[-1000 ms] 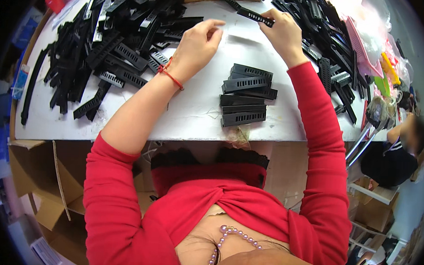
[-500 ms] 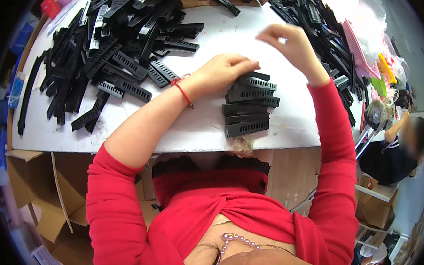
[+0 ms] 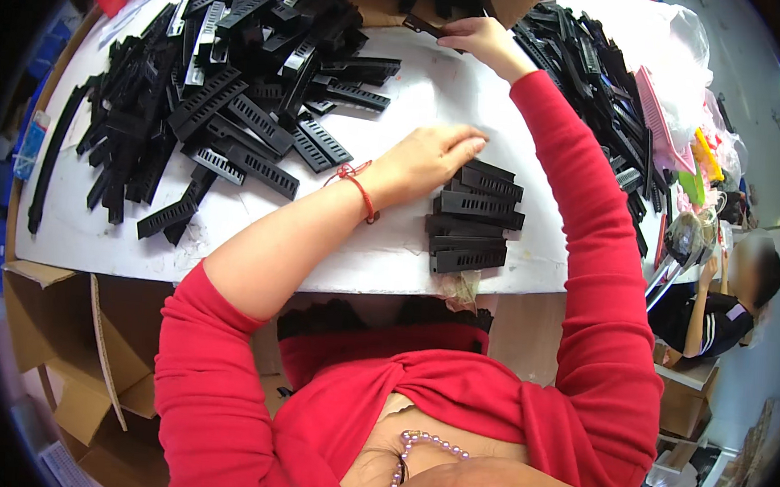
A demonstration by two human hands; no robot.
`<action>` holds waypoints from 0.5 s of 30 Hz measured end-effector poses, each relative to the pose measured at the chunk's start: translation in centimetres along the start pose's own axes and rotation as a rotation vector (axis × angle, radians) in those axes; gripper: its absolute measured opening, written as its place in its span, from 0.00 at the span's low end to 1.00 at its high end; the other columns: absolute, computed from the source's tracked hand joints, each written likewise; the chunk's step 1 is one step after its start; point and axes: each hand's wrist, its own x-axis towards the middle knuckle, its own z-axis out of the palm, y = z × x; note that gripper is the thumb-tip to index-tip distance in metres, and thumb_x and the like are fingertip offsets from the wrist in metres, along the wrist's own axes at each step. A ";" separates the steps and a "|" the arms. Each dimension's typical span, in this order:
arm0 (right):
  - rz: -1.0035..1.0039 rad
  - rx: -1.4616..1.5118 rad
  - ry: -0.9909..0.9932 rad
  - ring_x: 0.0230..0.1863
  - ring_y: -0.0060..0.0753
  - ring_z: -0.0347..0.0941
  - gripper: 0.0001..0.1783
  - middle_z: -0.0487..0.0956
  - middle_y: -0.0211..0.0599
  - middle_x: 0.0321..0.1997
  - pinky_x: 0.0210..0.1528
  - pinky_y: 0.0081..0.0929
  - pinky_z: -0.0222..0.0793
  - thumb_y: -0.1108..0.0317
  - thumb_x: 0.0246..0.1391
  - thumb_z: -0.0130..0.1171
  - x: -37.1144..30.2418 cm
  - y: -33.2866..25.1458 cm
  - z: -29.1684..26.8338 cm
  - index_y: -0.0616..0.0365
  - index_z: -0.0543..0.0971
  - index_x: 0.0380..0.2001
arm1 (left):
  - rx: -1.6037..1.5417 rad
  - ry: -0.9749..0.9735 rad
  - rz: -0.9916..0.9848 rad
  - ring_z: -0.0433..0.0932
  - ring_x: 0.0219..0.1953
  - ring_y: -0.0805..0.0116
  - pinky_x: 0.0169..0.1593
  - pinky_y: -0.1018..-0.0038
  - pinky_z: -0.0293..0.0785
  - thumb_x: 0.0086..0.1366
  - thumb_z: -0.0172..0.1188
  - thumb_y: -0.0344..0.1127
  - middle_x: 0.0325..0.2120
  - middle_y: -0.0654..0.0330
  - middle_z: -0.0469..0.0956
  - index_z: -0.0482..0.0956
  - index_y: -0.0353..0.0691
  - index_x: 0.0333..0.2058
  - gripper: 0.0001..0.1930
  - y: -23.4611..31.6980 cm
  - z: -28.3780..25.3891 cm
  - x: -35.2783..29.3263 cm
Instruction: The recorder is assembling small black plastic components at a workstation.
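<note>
Stretched toward the far edge, my right hand (image 3: 484, 42) has its fingers closed on one end of a black slotted strip (image 3: 421, 25) beside a cardboard box. My left hand (image 3: 433, 159) sits at the far end of a row of black slotted strips (image 3: 474, 220), thumb and fingers drawn together. What lies between those fingertips, if anything, is hidden. The strips in the row lie side by side, overlapping, close to the table's front edge.
A large heap of similar black strips (image 3: 230, 91) covers the table's left side; another pile (image 3: 588, 77) lies at the right. The open cardboard box (image 3: 382, 6) stands at the back. A pink basket (image 3: 661, 117) is beyond the right pile. Another person (image 3: 717, 299) sits at the right.
My right hand has moved away and slightly left, and now grips the slotted strip by the box. My left hand stays at the row's far end. The whole view has shifted a little.
</note>
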 end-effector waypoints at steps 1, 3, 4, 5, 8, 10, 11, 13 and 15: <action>0.004 -0.002 -0.010 0.39 0.35 0.82 0.27 0.86 0.41 0.39 0.46 0.28 0.75 0.53 0.45 0.72 -1.0 -1.2 -0.4 0.59 0.85 0.45 | 0.004 0.005 -0.061 0.82 0.45 0.61 0.52 0.70 0.75 0.74 0.50 0.42 0.43 0.52 0.83 0.78 0.37 0.52 0.17 -0.2 -0.4 0.1; 0.020 0.034 -0.072 0.40 0.23 0.80 0.23 0.86 0.35 0.41 0.46 0.23 0.74 0.57 0.52 0.70 -3.3 -3.1 -2.0 0.61 0.84 0.47 | -0.224 0.121 -0.175 0.82 0.45 0.63 0.51 0.71 0.77 0.75 0.46 0.38 0.41 0.50 0.83 0.76 0.33 0.49 0.16 -1.0 -0.3 0.7; 0.034 0.032 -0.071 0.40 0.23 0.80 0.23 0.86 0.35 0.41 0.46 0.23 0.74 0.57 0.52 0.70 -4.3 -3.5 -2.5 0.61 0.84 0.47 | -0.377 0.186 -0.274 0.82 0.45 0.62 0.51 0.71 0.78 0.74 0.45 0.36 0.40 0.49 0.82 0.74 0.32 0.50 0.15 -1.5 -0.2 1.1; -0.007 0.071 -0.072 0.41 0.23 0.79 0.22 0.86 0.34 0.42 0.47 0.22 0.74 0.58 0.53 0.70 -5.5 -3.5 -3.2 0.59 0.84 0.48 | -0.484 0.247 -0.314 0.82 0.44 0.60 0.51 0.70 0.79 0.74 0.43 0.33 0.40 0.47 0.82 0.70 0.31 0.51 0.14 -1.2 -0.2 1.5; -0.053 0.164 -0.078 0.44 0.24 0.80 0.20 0.85 0.36 0.44 0.49 0.21 0.74 0.61 0.56 0.68 -8.5 -4.5 -4.1 0.58 0.84 0.49 | -0.691 0.360 -0.342 0.82 0.45 0.51 0.53 0.63 0.80 0.70 0.38 0.29 0.42 0.40 0.78 0.60 0.30 0.56 0.17 -1.3 -0.7 1.7; -0.135 0.140 -0.090 0.45 0.24 0.80 0.19 0.85 0.38 0.44 0.51 0.22 0.75 0.62 0.57 0.68 -10.4 -4.0 -4.7 0.59 0.83 0.50 | -0.741 0.378 -0.303 0.81 0.47 0.50 0.55 0.60 0.78 0.71 0.37 0.32 0.47 0.38 0.76 0.60 0.30 0.56 0.18 -1.1 -0.8 1.9; -0.121 0.148 -0.121 0.46 0.25 0.80 0.19 0.85 0.39 0.44 0.51 0.23 0.76 0.63 0.57 0.67 -11.0 -5.0 -4.9 0.60 0.83 0.50 | -0.752 0.402 -0.278 0.79 0.50 0.48 0.58 0.58 0.75 0.72 0.36 0.37 0.50 0.37 0.74 0.59 0.31 0.58 0.20 -1.1 -1.2 1.7; -0.116 0.160 -0.103 0.45 0.25 0.80 0.19 0.85 0.38 0.44 0.51 0.23 0.76 0.64 0.57 0.67 -12.7 -4.1 -5.2 0.61 0.83 0.50 | -0.659 0.383 -0.130 0.79 0.50 0.54 0.59 0.62 0.73 0.75 0.35 0.43 0.50 0.43 0.76 0.60 0.33 0.62 0.24 -1.3 -1.5 2.4; -0.125 0.181 -0.086 0.45 0.25 0.81 0.19 0.85 0.38 0.44 0.51 0.23 0.76 0.64 0.57 0.67 -14.1 -4.1 -5.4 0.61 0.83 0.50 | -0.533 0.314 0.056 0.80 0.49 0.65 0.57 0.69 0.72 0.76 0.42 0.44 0.48 0.52 0.79 0.68 0.33 0.61 0.24 -0.8 -2.3 2.5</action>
